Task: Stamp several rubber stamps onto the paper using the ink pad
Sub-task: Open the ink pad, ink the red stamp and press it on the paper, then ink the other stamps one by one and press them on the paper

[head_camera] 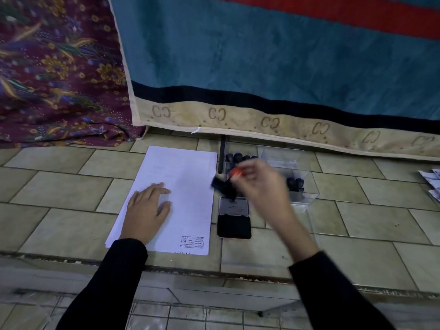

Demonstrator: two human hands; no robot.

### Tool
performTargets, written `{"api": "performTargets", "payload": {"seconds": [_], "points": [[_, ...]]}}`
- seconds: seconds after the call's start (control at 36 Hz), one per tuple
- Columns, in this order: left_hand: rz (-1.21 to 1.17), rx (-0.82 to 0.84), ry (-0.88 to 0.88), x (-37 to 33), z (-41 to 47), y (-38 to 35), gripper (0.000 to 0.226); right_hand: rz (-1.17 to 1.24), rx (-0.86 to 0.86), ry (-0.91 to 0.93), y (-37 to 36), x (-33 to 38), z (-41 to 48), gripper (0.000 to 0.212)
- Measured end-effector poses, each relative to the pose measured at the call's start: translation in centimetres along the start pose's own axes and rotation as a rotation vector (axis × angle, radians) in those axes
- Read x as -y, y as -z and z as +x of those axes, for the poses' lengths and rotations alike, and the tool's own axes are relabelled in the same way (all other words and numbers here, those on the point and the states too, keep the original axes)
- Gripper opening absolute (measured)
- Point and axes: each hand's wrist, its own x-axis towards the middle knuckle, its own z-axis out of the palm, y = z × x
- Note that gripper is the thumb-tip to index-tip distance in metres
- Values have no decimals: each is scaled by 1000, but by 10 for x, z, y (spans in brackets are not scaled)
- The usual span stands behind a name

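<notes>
The rubber stamp [225,186] is in the air, just above the far end of the ink pad [234,226], and it is blurred. It looks black with an orange-red top, and it is tilted. The right hand [259,184] grips it with the fingers closed around the upper part; the hand is blurred too, so the exact grip is not clear.

The ink pad lies open on the tiled floor [71,186], just beside the right edge of the paper [185,186]. Its dark inked half is nearer to the person and its lid [234,206] is folded back on the far side.

The paper is a white sheet, perhaps a small stack, with one boxed stamp print [192,241] near its close right corner. The left hand [147,208] lies flat and open on the paper, palm down, fingers spread a little.

Behind the ink pad stand clear plastic boxes [297,177] with more dark stamps [239,157] inside. Both arms wear black sleeves [114,282]. At the far side a blue cloth with a beige border [262,67] hangs down to the floor, and a purple flowered cloth [54,67] is to its left.
</notes>
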Motion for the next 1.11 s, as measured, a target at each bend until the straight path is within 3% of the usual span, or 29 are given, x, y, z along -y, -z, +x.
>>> {"api": "performTargets", "payload": {"seconds": [0.17,0.28,0.69,0.86,1.0,1.11], "points": [[32,4,60,-7,5,1,28,-131,-381,44,86,-29,71,24],[53,-46,49,-12,3,-2,27,-236,-464,7,112,-65,105,24],[56,-31,72,-11,2,-2,35,-447,-137,-182,73,-134,146,7],[56,-8,86,-15,2,1,37,-465,-87,-309,62,-134,148,18],[58,-8,92,-16,3,2,27,-611,32,-285,60,-134,142,13],[59,21,112,-16,8,5,29,-582,-60,-200,67,-121,131,21]]}}
